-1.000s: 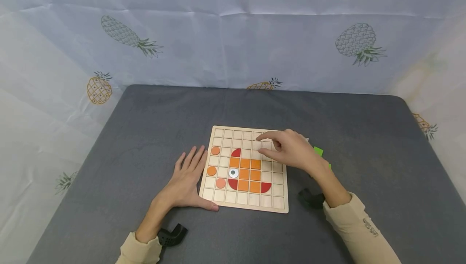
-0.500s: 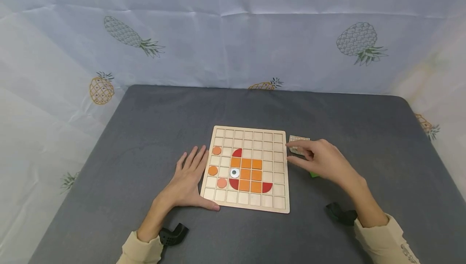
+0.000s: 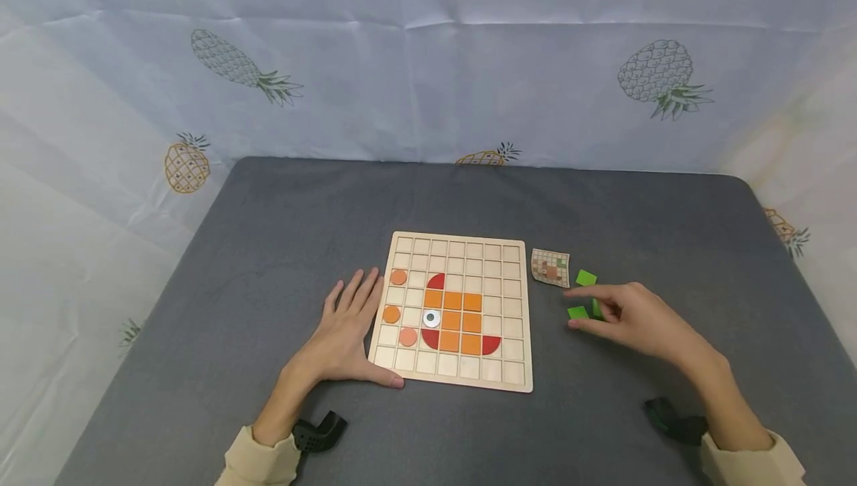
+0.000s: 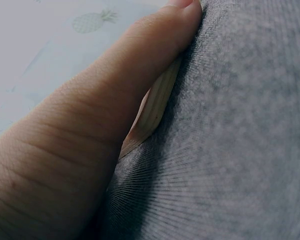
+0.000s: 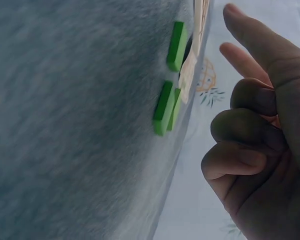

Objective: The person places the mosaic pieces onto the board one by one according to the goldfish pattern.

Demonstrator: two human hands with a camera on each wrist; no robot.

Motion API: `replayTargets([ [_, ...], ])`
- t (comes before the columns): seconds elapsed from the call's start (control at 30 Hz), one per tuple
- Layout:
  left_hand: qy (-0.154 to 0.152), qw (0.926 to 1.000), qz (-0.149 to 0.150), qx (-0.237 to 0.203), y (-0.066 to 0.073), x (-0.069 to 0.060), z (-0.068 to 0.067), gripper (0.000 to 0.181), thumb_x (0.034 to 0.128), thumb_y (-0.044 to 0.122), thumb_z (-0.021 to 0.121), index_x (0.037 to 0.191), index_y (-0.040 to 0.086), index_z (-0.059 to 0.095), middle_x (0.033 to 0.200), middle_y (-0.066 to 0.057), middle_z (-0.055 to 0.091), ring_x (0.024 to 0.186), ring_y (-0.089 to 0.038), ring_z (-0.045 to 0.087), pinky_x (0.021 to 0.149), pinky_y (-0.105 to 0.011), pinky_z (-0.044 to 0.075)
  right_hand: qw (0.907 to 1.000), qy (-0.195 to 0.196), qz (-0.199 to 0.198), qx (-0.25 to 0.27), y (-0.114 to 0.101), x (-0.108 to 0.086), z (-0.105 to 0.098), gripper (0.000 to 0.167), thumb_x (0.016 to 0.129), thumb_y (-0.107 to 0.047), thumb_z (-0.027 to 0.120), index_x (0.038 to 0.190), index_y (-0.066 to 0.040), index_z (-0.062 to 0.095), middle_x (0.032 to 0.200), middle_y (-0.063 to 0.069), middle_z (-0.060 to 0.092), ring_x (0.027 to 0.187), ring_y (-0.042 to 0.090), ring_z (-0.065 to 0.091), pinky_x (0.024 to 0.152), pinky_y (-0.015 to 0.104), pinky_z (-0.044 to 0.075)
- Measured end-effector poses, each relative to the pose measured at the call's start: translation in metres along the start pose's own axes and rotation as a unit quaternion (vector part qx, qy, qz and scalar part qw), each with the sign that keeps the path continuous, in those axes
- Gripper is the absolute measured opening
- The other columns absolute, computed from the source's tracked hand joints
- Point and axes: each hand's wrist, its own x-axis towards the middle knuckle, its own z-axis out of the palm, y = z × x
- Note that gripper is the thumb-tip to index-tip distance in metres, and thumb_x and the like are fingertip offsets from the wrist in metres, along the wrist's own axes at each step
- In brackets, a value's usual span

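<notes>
A wooden grid board (image 3: 506,270) lies on the table with orange squares (image 3: 451,320), red quarter-circles (image 3: 491,344), round orange discs (image 3: 391,314) and a white eye-like piece (image 3: 431,318) in its cells. My left hand (image 3: 344,337) rests spread along the board's left edge, its thumb (image 4: 140,55) at the near corner. To the right of the board, my right hand (image 3: 632,318) hovers by several green blocks (image 3: 585,277). Its thumb and forefinger are extended with a gap between them, the other fingers curled, holding nothing. One green block is partly hidden by this hand.
Between the board and the green blocks lies a small pattern card (image 3: 551,267) with a printed grid. The grey tablecloth (image 3: 321,210) reaches back to a pineapple-printed curtain (image 3: 415,99).
My right hand has moved from above the board rightward, past the pattern card, to the green blocks. The card and blocks are now more visible. My left hand has stayed at the board.
</notes>
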Motion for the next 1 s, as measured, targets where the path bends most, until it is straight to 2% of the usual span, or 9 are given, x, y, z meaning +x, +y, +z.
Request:
replayTargets([
  [0.2, -0.008, 1.0000, -0.003, -0.002, 0.002, 0.000, -0.004, 0.153, 0.0529, 0.077, 0.084, 0.165, 0.005, 0.010, 0.173, -0.017, 0.008, 0.161, -0.041, 0.004, 0.125, -0.064, 0.003, 0.9993, -0.033, 0.018, 0.002, 0.006, -0.007, -0.004, 0.039, 0.087, -0.034, 0.081, 0.122, -0.017, 0.075, 0.056, -0.018, 0.029, 0.050, -0.005, 0.023, 0.050, 0.016, 0.029],
  [0.37, -0.010, 0.9999, -0.003, -0.004, 0.003, -0.001, -0.007, 0.152, 0.0529, 0.077, 0.084, 0.165, 0.005, 0.011, 0.173, -0.017, 0.009, 0.161, -0.041, 0.005, 0.125, -0.064, 0.003, 0.9991, -0.036, 0.019, -0.004, 0.009, -0.009, -0.005, 0.035, 0.089, -0.031, 0.079, 0.121, -0.018, 0.075, 0.056, -0.018, 0.030, 0.048, -0.005, 0.025, 0.048, 0.016, 0.029],
  [0.53, -0.013, 0.9999, -0.004, -0.006, 0.004, -0.001, -0.010, 0.152, 0.0529, 0.077, 0.085, 0.165, 0.005, 0.011, 0.173, -0.017, 0.008, 0.161, -0.041, 0.004, 0.125, -0.064, 0.003, 0.9981, -0.042, 0.039, -0.022, 0.009, -0.007, -0.006, 0.030, 0.090, -0.030, 0.078, 0.117, -0.017, 0.076, 0.055, -0.016, 0.033, 0.048, -0.004, 0.026, 0.047, 0.018, 0.028],
  [0.67, -0.011, 0.9999, -0.004, -0.006, 0.004, 0.000, -0.009, 0.152, 0.0528, 0.076, 0.085, 0.165, 0.005, 0.010, 0.173, -0.017, 0.008, 0.161, -0.041, 0.004, 0.125, -0.064, 0.003, 0.9971, -0.041, 0.053, -0.037, 0.008, -0.006, -0.006, 0.031, 0.089, -0.030, 0.079, 0.116, -0.016, 0.076, 0.055, -0.013, 0.035, 0.047, -0.002, 0.027, 0.047, 0.019, 0.028],
  [1.0, -0.010, 0.9999, -0.005, -0.006, 0.002, -0.001, -0.007, 0.153, 0.0525, 0.076, 0.085, 0.165, 0.005, 0.011, 0.173, -0.017, 0.008, 0.161, -0.040, 0.004, 0.125, -0.063, 0.002, 0.9958, -0.017, 0.055, -0.071, 0.004, -0.004, 0.000, 0.022, 0.086, -0.031, 0.082, 0.102, -0.016, 0.080, 0.053, -0.013, 0.033, 0.049, -0.003, 0.024, 0.048, 0.019, 0.023],
])
